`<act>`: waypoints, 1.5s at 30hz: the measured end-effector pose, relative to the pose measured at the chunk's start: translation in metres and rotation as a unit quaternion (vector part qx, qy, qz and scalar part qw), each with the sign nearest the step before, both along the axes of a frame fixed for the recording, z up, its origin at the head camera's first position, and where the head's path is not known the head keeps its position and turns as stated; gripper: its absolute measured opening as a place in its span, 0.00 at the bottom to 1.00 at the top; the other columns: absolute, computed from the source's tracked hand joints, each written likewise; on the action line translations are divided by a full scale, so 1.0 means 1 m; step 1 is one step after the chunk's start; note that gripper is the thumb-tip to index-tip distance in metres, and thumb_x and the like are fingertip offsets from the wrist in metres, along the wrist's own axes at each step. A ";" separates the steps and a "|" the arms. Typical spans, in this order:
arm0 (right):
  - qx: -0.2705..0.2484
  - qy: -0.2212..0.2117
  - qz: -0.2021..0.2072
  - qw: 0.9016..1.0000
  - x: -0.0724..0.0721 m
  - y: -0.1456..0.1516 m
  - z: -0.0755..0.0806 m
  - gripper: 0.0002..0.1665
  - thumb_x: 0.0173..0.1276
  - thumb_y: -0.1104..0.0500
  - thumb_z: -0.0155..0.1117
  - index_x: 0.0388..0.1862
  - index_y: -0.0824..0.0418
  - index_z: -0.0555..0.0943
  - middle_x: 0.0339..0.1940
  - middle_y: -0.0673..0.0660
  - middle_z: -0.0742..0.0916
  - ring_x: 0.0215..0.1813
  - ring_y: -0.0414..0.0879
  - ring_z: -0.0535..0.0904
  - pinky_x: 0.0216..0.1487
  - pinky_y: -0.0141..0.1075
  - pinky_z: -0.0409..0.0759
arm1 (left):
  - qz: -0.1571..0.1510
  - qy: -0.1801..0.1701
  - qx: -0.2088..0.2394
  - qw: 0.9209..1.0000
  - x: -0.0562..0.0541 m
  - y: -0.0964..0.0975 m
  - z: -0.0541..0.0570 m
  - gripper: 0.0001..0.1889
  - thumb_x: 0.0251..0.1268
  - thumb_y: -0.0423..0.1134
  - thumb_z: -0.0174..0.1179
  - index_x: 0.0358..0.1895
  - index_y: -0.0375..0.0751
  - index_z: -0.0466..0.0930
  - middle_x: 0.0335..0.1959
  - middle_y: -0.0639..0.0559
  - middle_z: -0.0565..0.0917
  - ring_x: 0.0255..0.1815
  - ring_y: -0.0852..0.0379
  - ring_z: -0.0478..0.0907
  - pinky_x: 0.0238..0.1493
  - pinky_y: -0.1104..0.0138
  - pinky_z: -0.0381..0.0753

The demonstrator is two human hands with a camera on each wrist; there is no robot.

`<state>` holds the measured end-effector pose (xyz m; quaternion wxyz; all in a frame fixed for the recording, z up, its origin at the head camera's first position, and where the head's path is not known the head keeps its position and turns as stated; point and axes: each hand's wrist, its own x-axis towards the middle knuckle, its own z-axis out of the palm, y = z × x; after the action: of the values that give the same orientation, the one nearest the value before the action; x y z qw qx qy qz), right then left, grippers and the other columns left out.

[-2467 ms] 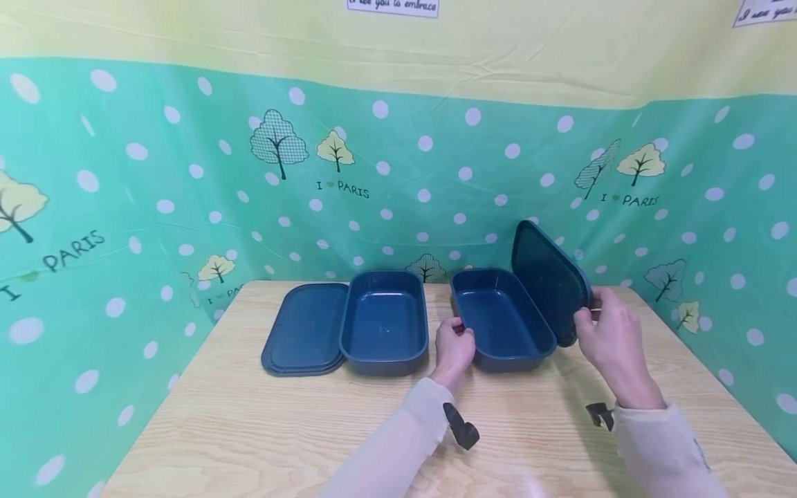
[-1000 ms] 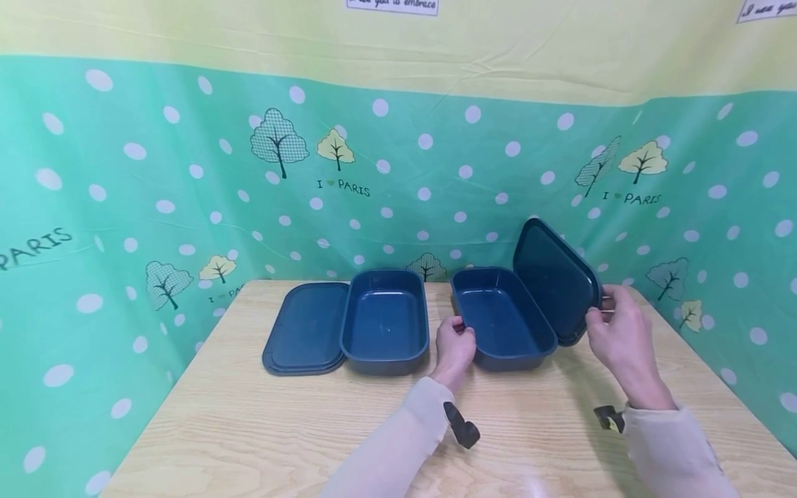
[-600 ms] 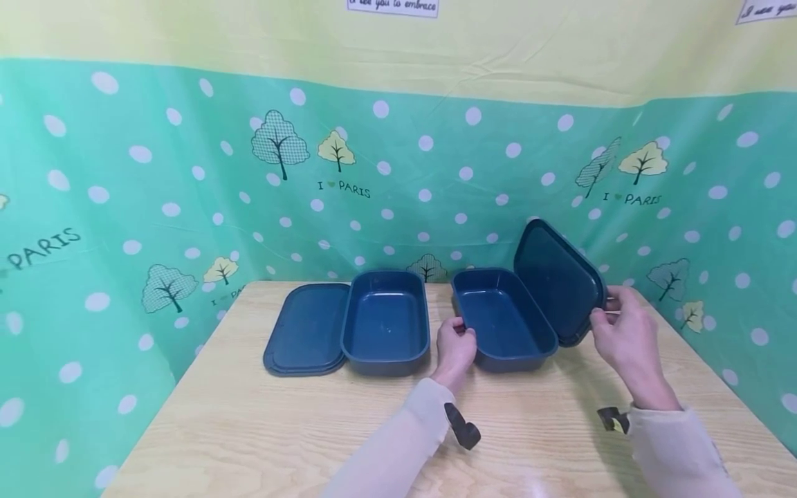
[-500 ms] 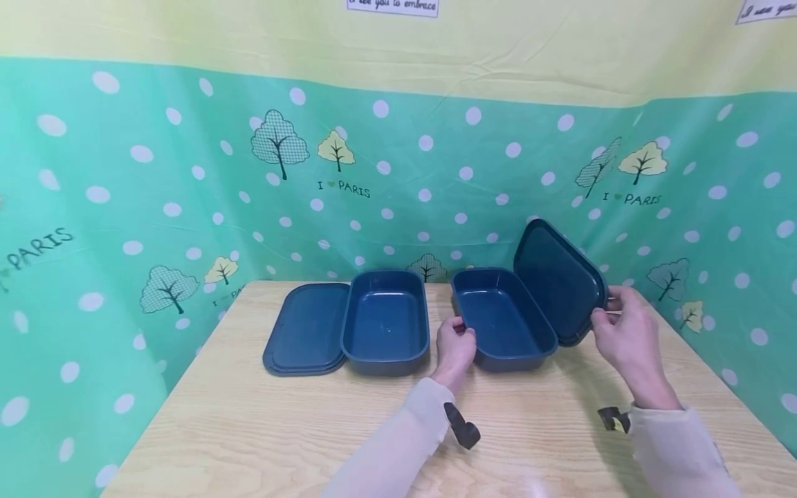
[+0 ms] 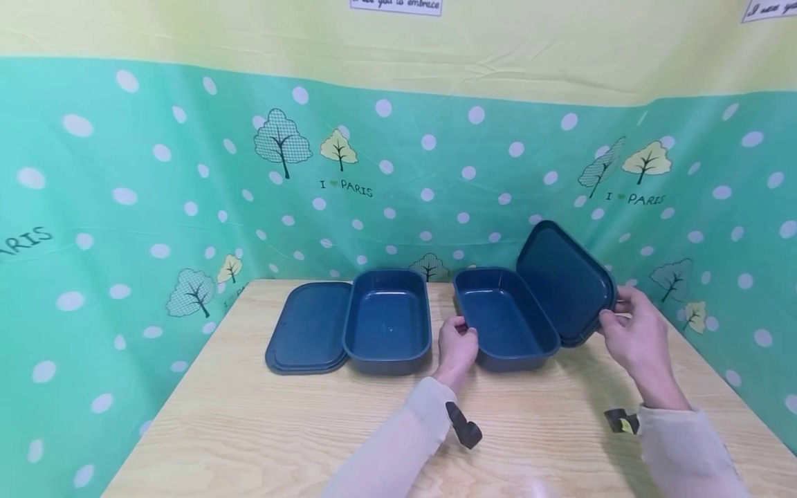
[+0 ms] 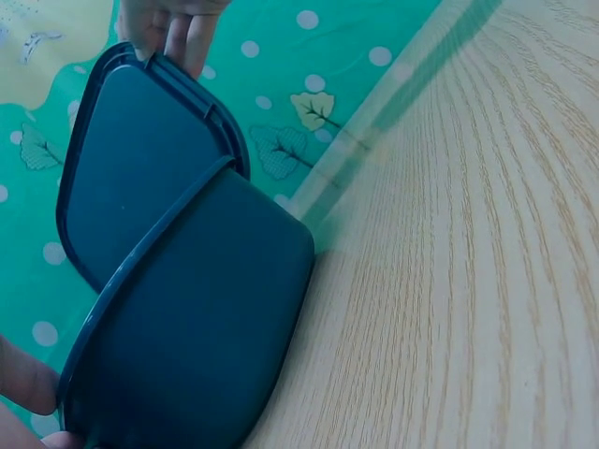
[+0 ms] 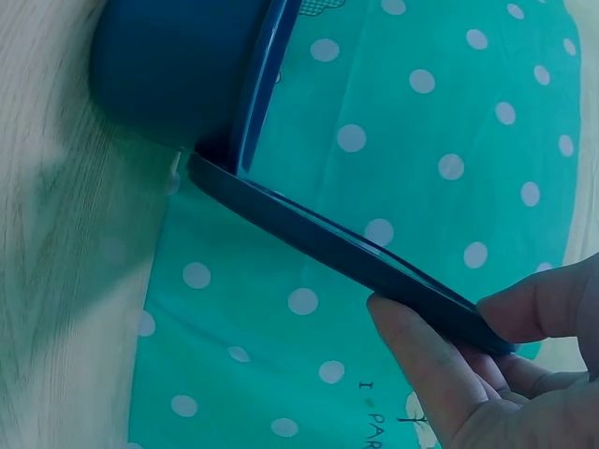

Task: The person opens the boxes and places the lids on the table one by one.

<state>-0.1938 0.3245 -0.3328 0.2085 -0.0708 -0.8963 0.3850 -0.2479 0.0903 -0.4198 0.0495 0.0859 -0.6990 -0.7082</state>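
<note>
On the right stands a dark blue rectangular food container [image 5: 506,315], its inside bare. My left hand [image 5: 456,349] pinches its left rim near the front corner. My right hand [image 5: 638,335] holds the near right edge of a matching blue lid [image 5: 563,283], thumb on one face and fingers behind. The lid leans outward, raised at a slant, its lower long edge at the container's right rim. In the left wrist view the container [image 6: 197,309] shows from its near end with the tilted lid [image 6: 140,178] behind. The right wrist view shows the lid [image 7: 337,248] edge-on.
A second blue container [image 5: 386,325] stands to the left, with nothing in it. Another lid [image 5: 309,328] lies flat against its left side. All sit on a wood-grain table [image 5: 299,429]. A green dotted cloth [image 5: 398,173] hangs behind and at both sides.
My right hand has moved right and slightly down, tilting the lid further outward from the right container. My left hand has kept its grip on the rim; both containers have stayed put.
</note>
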 end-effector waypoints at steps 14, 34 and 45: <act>-0.056 0.014 0.010 0.998 -0.002 0.006 -0.005 0.25 0.69 0.64 0.47 0.64 0.70 0.65 0.50 0.66 0.74 0.32 0.27 0.77 0.32 0.28 0.82 | 0.002 -0.009 -0.004 1.000 -0.001 0.001 0.001 0.16 0.61 0.27 0.56 0.53 0.30 0.74 0.44 0.44 0.79 0.47 0.52 0.76 0.49 0.63 0.79; -0.077 -0.014 0.003 0.997 -0.002 0.012 -0.010 0.28 0.71 0.63 0.47 0.68 0.72 0.60 0.51 0.64 0.70 0.34 0.26 0.76 0.36 0.29 0.82 | -0.003 -0.007 -0.012 1.000 0.001 -0.001 0.002 0.16 0.62 0.28 0.55 0.53 0.30 0.74 0.44 0.43 0.79 0.46 0.53 0.76 0.49 0.63 0.78; -0.075 -0.017 0.002 0.997 -0.001 0.013 -0.012 0.27 0.71 0.62 0.47 0.65 0.72 0.62 0.53 0.67 0.70 0.35 0.23 0.74 0.35 0.29 0.82 | -0.001 -0.001 -0.007 1.000 0.000 -0.001 0.000 0.16 0.61 0.27 0.56 0.52 0.29 0.74 0.43 0.43 0.79 0.45 0.52 0.77 0.48 0.63 0.79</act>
<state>-0.1949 0.3373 -0.3450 0.1865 -0.0906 -0.8686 0.4500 -0.2483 0.0897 -0.4193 0.0487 0.0850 -0.7038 -0.7036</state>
